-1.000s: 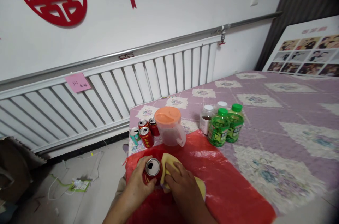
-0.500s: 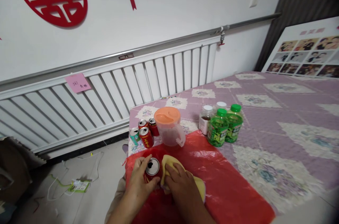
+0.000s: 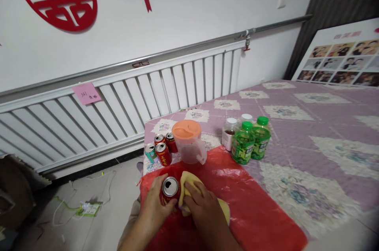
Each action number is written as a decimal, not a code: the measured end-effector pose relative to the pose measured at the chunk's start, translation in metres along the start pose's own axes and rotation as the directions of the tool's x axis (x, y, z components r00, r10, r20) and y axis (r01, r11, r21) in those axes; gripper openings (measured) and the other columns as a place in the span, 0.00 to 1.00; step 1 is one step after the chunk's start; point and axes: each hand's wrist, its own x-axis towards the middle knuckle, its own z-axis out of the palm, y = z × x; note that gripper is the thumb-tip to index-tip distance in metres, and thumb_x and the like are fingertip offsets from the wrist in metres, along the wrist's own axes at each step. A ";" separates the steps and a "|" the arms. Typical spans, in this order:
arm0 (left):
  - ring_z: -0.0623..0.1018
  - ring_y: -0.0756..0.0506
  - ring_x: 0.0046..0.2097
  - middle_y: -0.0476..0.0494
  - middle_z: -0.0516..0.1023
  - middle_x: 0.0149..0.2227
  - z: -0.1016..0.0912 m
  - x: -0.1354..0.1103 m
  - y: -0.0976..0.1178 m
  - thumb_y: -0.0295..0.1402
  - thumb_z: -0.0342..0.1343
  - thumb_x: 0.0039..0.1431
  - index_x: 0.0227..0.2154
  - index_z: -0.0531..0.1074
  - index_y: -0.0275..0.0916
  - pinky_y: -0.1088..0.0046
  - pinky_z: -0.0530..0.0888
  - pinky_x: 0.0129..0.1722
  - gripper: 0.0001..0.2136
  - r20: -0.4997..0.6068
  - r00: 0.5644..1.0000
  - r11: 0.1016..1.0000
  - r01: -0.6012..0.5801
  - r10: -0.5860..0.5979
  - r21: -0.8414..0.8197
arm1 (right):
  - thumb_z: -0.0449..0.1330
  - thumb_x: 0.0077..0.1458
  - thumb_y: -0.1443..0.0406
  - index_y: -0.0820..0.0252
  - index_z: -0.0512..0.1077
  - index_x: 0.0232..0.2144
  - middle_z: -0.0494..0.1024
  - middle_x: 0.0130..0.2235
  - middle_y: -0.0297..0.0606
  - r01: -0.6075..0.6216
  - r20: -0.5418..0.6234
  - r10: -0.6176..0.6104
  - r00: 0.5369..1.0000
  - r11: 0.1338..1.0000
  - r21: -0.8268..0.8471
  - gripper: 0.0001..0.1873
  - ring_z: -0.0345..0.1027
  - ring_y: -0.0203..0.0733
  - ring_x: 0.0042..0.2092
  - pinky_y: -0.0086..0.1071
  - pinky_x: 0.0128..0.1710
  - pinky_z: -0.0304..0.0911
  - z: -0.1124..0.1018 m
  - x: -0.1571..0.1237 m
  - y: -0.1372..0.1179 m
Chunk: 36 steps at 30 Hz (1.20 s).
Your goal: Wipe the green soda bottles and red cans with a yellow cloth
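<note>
"State the condition of your left hand."

"My left hand (image 3: 155, 200) was curved around a red drink can (image 3: 171, 187), thumb at the near side, fingers at the far side. The can was a smooth cylinder with a bare metal top and a dark opening in it. It was over the red sheet; I could not tell whether its base rested there."

"And the right?"

"My right hand (image 3: 203, 205) gripped a yellow cloth (image 3: 189, 179), fingers bent over its soft, bunched folds. The cloth was right beside the can; I could not confirm contact."

"What was the surface beneath?"

"A red plastic sheet (image 3: 245, 207), thin, glossy and wrinkled, spread over a purple tablecloth (image 3: 284, 136) with pale, floral, diamond-shaped patches."

"Items just beyond the hands?"

"A pitcher (image 3: 191, 150) of translucent plastic, round-bodied, with a looped handle and an orange lid (image 3: 186, 129). Close on its left were three upright red cans (image 3: 164, 155) and a teal can (image 3: 151, 154). Well to its right, two green-capped bottles (image 3: 243, 146) stood beside a clear jar (image 3: 229, 136) with a white cap; a second white cap (image 3: 246, 117) showed behind."

"Farther out?"

"A ribbed white radiator (image 3: 174, 85) bearing a flat pink note (image 3: 87, 93), and, above it, a red cut-out (image 3: 56, 0) of oval outline on the wall."
</note>
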 end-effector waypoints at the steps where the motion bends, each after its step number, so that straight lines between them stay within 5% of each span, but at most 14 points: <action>1: 0.75 0.34 0.56 0.36 0.76 0.53 0.000 0.000 0.000 0.25 0.62 0.41 0.51 0.70 0.38 0.48 0.69 0.59 0.29 0.001 1.000 1.000 -0.003 0.003 -0.001 | 0.64 0.57 0.63 0.50 0.78 0.36 0.78 0.54 0.33 -0.001 -0.014 0.001 1.000 1.000 0.002 0.03 0.68 0.52 0.55 0.40 0.46 0.65 0.000 0.000 0.000; 9: 0.75 0.35 0.54 0.37 0.76 0.52 -0.001 0.000 0.002 0.25 0.60 0.41 0.50 0.71 0.39 0.48 0.71 0.57 0.27 0.001 1.000 1.000 -0.031 0.031 -0.005 | 0.58 0.63 0.63 0.50 0.78 0.36 0.79 0.53 0.34 0.032 -0.146 -0.032 0.989 0.999 -0.004 0.08 0.66 0.49 0.56 0.40 0.48 0.62 -0.006 0.002 -0.002; 15: 0.76 0.35 0.53 0.37 0.77 0.49 0.000 0.002 0.003 0.26 0.59 0.41 0.48 0.72 0.39 0.49 0.72 0.56 0.26 -0.009 0.999 0.999 -0.046 0.045 -0.014 | 0.53 0.65 0.67 0.48 0.74 0.51 0.79 0.53 0.35 0.088 -0.117 -0.097 0.988 0.993 -0.083 0.16 0.68 0.48 0.54 0.38 0.45 0.63 -0.016 0.006 -0.001; 36: 0.73 0.35 0.58 0.36 0.75 0.55 -0.011 0.004 0.001 0.23 0.59 0.40 0.53 0.70 0.39 0.48 0.66 0.61 0.31 0.100 0.995 0.999 -0.011 0.014 -0.036 | 0.62 0.59 0.64 0.50 0.78 0.36 0.81 0.49 0.31 0.041 0.002 -0.041 0.999 0.993 -0.114 0.04 0.70 0.48 0.50 0.38 0.39 0.60 0.005 0.003 -0.005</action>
